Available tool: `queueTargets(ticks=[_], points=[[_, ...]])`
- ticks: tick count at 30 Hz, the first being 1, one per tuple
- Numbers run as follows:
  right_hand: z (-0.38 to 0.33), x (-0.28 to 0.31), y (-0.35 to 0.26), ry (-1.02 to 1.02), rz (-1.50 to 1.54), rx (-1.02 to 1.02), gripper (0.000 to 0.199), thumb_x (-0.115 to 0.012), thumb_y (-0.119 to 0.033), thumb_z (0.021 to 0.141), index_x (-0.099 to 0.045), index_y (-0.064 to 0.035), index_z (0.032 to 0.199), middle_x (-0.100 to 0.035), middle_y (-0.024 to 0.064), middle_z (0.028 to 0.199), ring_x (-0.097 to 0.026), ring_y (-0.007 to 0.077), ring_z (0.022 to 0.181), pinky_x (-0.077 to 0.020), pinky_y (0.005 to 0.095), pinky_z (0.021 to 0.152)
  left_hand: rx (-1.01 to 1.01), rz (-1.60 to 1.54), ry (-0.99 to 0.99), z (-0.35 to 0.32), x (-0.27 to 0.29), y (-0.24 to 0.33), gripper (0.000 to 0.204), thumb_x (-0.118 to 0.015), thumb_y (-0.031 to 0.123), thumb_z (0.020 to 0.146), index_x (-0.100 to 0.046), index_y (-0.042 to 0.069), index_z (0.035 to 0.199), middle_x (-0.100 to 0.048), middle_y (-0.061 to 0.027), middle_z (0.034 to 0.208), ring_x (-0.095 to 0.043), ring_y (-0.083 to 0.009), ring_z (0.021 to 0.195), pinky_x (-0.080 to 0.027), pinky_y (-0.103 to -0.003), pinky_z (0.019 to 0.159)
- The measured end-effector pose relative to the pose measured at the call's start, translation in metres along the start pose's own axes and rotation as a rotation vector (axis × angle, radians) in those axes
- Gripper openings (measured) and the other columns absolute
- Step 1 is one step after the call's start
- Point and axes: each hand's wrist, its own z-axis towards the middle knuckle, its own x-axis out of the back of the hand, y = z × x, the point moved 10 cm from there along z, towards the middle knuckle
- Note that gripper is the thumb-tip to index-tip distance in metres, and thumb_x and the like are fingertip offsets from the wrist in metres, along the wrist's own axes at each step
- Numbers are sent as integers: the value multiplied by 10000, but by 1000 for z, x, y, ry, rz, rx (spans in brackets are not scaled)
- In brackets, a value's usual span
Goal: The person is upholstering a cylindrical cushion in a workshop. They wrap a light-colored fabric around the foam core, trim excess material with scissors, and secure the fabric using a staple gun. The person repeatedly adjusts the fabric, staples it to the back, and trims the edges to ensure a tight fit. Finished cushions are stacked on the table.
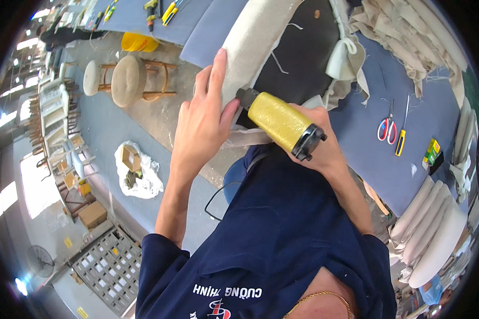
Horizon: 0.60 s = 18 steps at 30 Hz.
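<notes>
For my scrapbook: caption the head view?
Left hand on long cream fabric, right hand gripping a rounded yellow-black tool.

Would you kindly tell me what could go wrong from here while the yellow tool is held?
The thumb of the left hand sits close to the black nose of the yellow tool, so it might get hurt. The pale fabric may shift if the left hand slips off it.

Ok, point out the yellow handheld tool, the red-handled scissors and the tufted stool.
Yellow handheld tool [280,121]: head view, middle of the yellow body.
Scissors [390,119]: head view, where handles meet blades.
Tufted stool [128,81]: head view, round seat.
</notes>
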Motion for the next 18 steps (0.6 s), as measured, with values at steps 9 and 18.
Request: queueTargets(ticks=[9, 18], points=[[-30, 31, 7, 416, 152, 113, 366, -840, -253, 594, -728, -84, 898, -716, 176, 837, -696, 389, 803, -556, 452, 740, -245, 37, -85, 25, 3, 48, 786, -671, -5, 877, -319, 13, 1579, -349, -201, 1627, -326, -350, 1510, -252, -434, 1236], [-71, 88, 6, 658, -58, -113, 426, -845, -399, 720, -684, -32, 865, -651, 178, 814, -647, 387, 872, -502, 465, 749, -411, 361, -247, 54, 19, 89, 1114, -758, 532, 840, -150, 32, 1628, -305, -281, 1612, -312, -454, 1479, -333, -603, 1141]])
